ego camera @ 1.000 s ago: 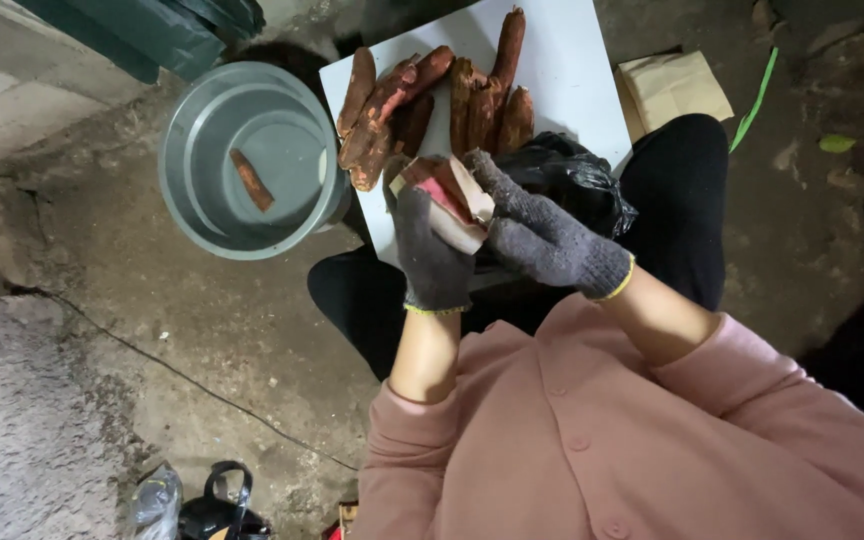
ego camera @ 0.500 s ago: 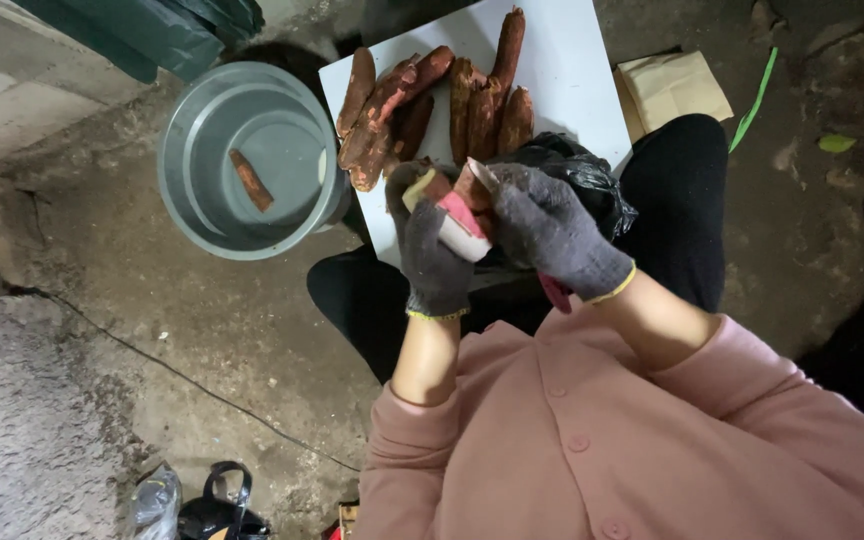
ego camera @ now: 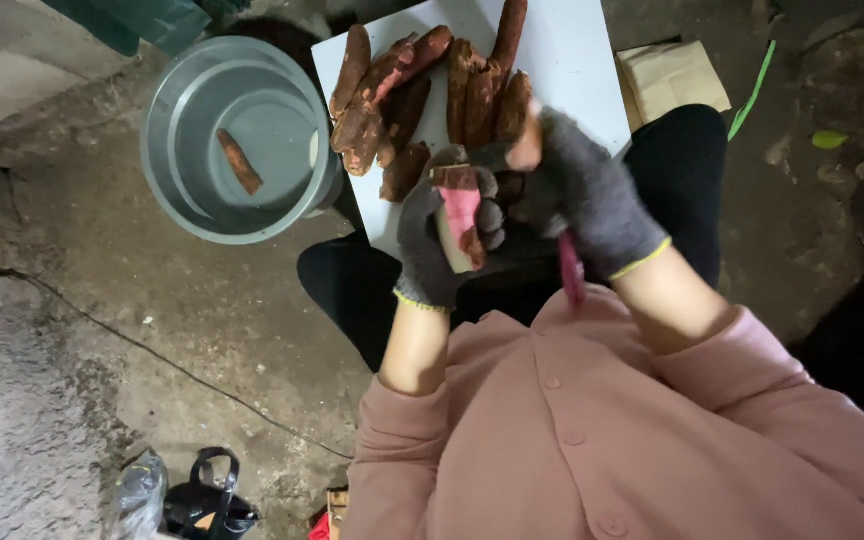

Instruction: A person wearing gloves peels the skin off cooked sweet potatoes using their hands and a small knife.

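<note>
Left hand (ego camera: 444, 243), grey glove: fingers (ego camera: 490, 215) clamped around a partly peeled sweet potato (ego camera: 460, 215), held upright over the lap. Right hand (ego camera: 592, 205), gloved, just beside it; fingers closed on a pink-handled peeler (ego camera: 570, 270), blurred. Beyond the fingertips, a white board (ego camera: 572, 60) piled with unpeeled sweet potatoes (ego camera: 422, 90). Grey basin (ego camera: 177, 195) left of the board, one piece (ego camera: 239, 162) inside.

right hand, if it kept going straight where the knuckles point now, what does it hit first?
Probably the pile of reddish-brown roots on the white board. The right hand, in a grey glove, points up-frame towards them. It is blurred and height is unclear, so it might pass above them.
</note>
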